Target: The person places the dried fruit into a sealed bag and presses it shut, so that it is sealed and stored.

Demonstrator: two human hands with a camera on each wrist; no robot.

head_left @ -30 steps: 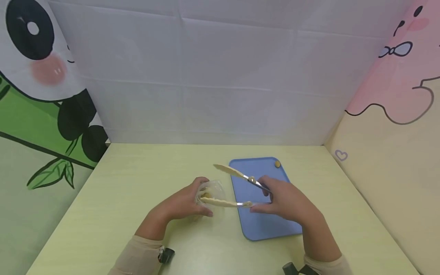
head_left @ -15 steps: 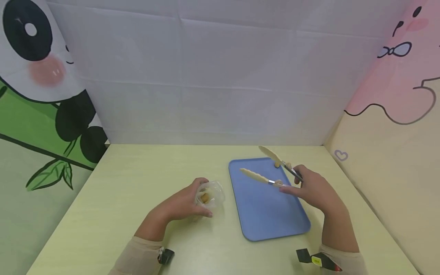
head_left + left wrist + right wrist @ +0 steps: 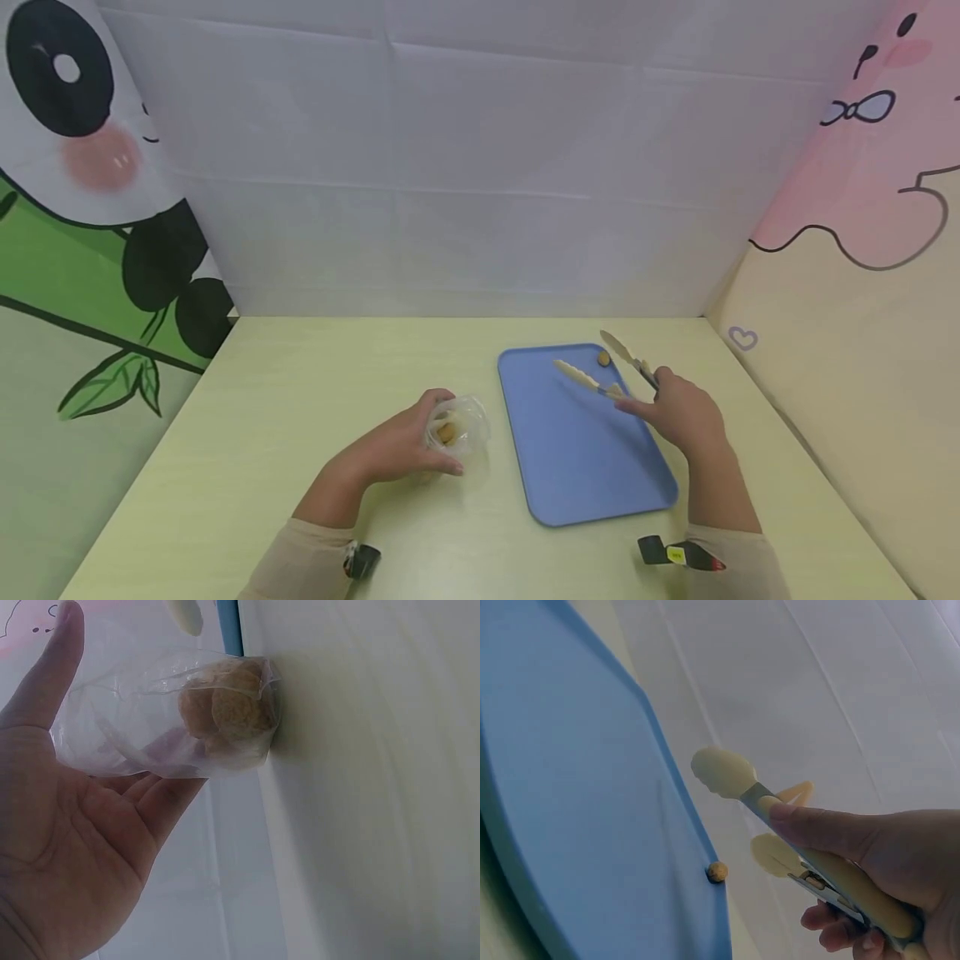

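My left hand (image 3: 401, 442) holds a clear plastic bag (image 3: 471, 423) upright on the table, thumb on one side and fingers on the other. Several round brown balls (image 3: 240, 709) sit at the bottom of that bag in the left wrist view. My right hand (image 3: 684, 410) grips a pair of tongs (image 3: 576, 374) with cream tips, thumb on one arm and fingers at the other. The tong tips are spread apart with nothing between them, above the far part of the blue tray (image 3: 585, 458). One brown ball (image 3: 717, 871) lies in the tray's far right corner, close to the tips.
A pale wooden table (image 3: 337, 367) carries everything. Behind it hangs a white cloth backdrop (image 3: 480, 183). Printed side panels stand left and right, one with a panda (image 3: 150, 250), the other with a pink figure (image 3: 840, 183).
The tongs have moved from the bag's mouth rightward and forward to the tray's far right corner, with the tips apart throughout. My left hand and the bag have stayed in place.
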